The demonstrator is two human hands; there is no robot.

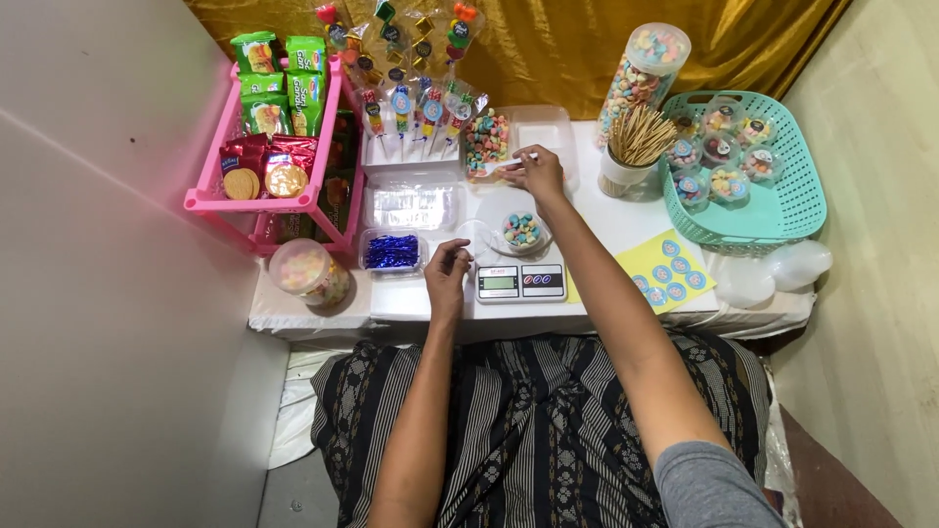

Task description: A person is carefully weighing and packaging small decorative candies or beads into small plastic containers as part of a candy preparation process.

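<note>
My right hand [536, 172] is stretched forward over a clear tray of colourful candy [486, 140], pinching a small white spoon. Just nearer me, a small clear cup with colourful candy [522, 231] stands on a white kitchen scale [520, 282]. My left hand [448, 269] rests at the table's front, left of the scale, fingers curled on a small clear lid or wrapper. A clear box of blue twist ties [391, 251] lies to the left of that hand.
A pink rack [256, 200] of biscuit packs stands left, a candy jar [306, 273] in front of it. Wrapped candy sticks [411, 108] stand at the back. Wooden skewers in a cup [634, 147], a tall candy jar [641, 73], a teal basket [782, 210] of filled cups and a yellow sticker sheet [668, 271] are right.
</note>
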